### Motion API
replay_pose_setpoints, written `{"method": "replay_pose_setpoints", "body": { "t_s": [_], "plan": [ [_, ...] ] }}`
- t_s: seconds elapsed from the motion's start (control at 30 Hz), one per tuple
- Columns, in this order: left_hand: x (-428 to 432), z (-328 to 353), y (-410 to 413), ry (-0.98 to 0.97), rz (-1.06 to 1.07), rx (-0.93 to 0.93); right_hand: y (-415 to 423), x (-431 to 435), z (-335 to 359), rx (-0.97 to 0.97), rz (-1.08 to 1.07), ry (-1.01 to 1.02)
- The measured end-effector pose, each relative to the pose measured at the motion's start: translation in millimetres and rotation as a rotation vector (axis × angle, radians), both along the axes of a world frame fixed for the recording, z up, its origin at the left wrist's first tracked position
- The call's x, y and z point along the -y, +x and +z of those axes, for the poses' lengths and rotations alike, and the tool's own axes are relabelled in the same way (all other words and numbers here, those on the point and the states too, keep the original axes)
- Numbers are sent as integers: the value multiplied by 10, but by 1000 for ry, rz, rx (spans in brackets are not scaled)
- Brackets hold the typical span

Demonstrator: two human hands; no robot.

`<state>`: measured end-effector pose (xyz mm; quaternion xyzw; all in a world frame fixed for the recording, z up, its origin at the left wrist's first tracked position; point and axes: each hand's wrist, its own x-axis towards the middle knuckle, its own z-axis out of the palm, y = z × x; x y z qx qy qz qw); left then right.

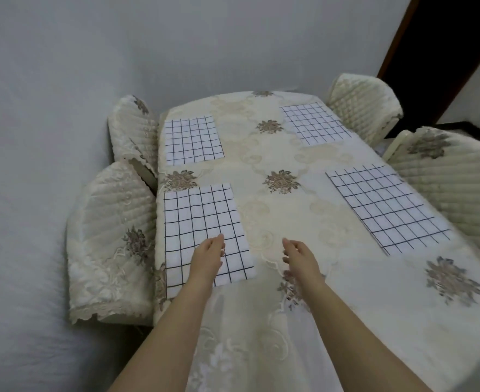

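Along the table's left edge stand two chairs in quilted cream covers, the near-left chair (pixel 111 239) and the far-left chair (pixel 132 128), both pushed in close. On the cream embroidered tablecloth (pixel 275 321), the far-left placemat (pixel 193 140) lies flat by the far left corner. The near-left placemat (pixel 199 219), white with a dark grid, lies flat along the left edge closer to the person, its near end short of the near edge. The left forearm stretches forward from the near edge. The left hand (pixel 209 257) is over the near-right part of that mat, thumb side up, fingers relaxed and slightly bent, gripping nothing. Whether it touches the cloth cannot be told. The right forearm runs roughly parallel to the left one. The right hand (pixel 299 257) is over bare tablecloth just right of the mat's right edge, fingers loosely curved and a little apart, holding nothing. The palms face each other. Further right, the far-right placemat (pixel 315 124) and near-right placemat (pixel 388 207) lie flat along the right edge, with the far-right chair (pixel 366 103) and near-right chair (pixel 453 188) beside them.
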<state>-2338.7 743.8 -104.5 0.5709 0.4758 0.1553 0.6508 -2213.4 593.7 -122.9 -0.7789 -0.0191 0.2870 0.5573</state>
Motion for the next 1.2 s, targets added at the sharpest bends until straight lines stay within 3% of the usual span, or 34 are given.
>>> {"method": "replay_pose_setpoints", "body": {
  "t_s": [0.43, 0.93, 1.2],
  "plan": [
    [1678, 97, 962, -261, -350, 93, 14, 1989, 226, 7, -572, 136],
    [3351, 143, 1171, -222, -837, 65, -516, 3654, 39, 32, -1131, 183],
    [4176, 163, 1277, -237, -952, 74, -692, 4513, -19, 61, -1359, 185]
  ]
}}
